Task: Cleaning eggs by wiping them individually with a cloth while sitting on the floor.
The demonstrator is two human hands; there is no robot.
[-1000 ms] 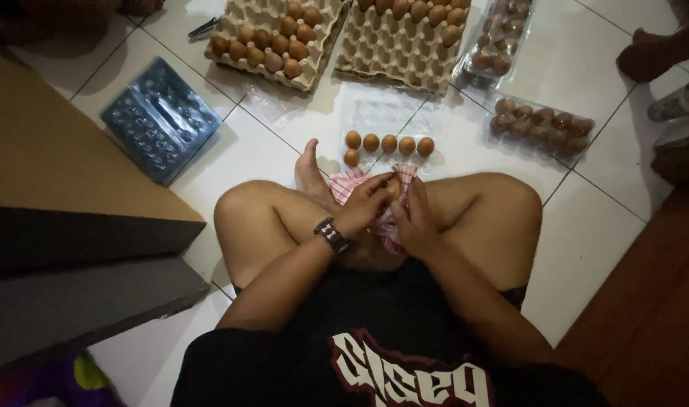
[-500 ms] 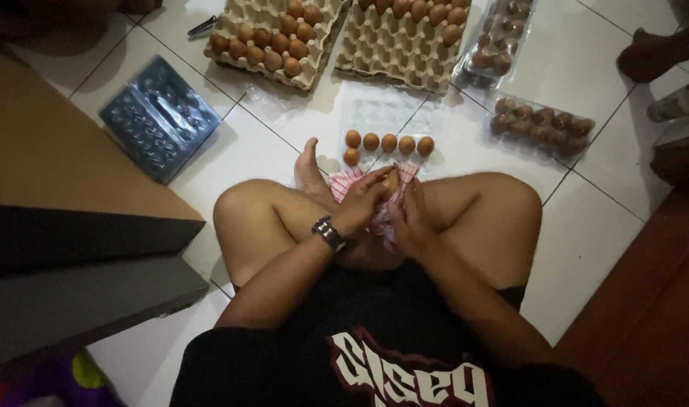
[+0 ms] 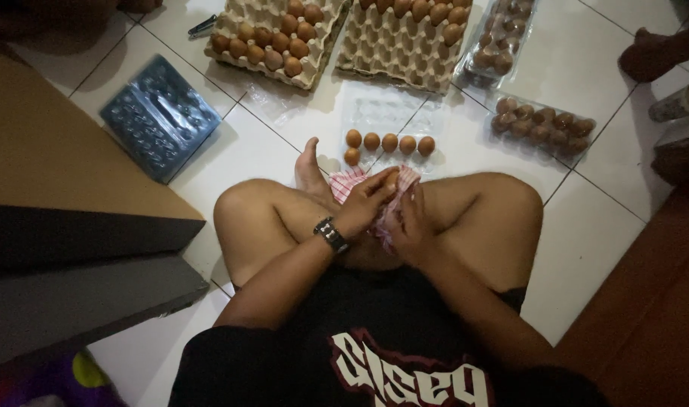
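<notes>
posture: person sits cross-legged on white tiled floor [image 3: 585,249], head camera looking down at lap.
left hand [image 3: 363,203]: wristwatch [image 3: 331,234] on the wrist; fingers curled round a brown egg [image 3: 390,181], grasping it with cloth around it.
right hand [image 3: 414,226]: fingers bent, pressed against the red-and-white checked cloth [image 3: 348,183] from the 3 o'clock side, gripping the cloth; whether it touches the egg directly, cannot tell.
egg in hand: between both hands, over the crossed legs, mostly hidden by fingers and cloth.
cloth: bunched between the hands, one edge spread toward 12 o'clock over the shins.
loose eggs [image 3: 389,142]: row on the floor just at 12 o'clock of the hands, one more tucked below the row's left end; they lie at the near edge of a clear plastic tray [image 3: 382,113].
cardboard egg trays [image 3: 273,34]: two side by side at 12 o'clock, far edge of view; left one partly filled with brown eggs, right one mostly empty cells with eggs along its top.
clear packs of eggs [image 3: 542,124]: one at 1 o'clock, closed and full; another further up at 1 o'clock beside the right cardboard tray.
blue plastic tray [image 3: 160,117]: at 10 o'clock, empty, lying flat beside a brown box [image 3: 50,166].
other person: a foot [image 3: 653,56] at 2 o'clock, well apart from the hands.
</notes>
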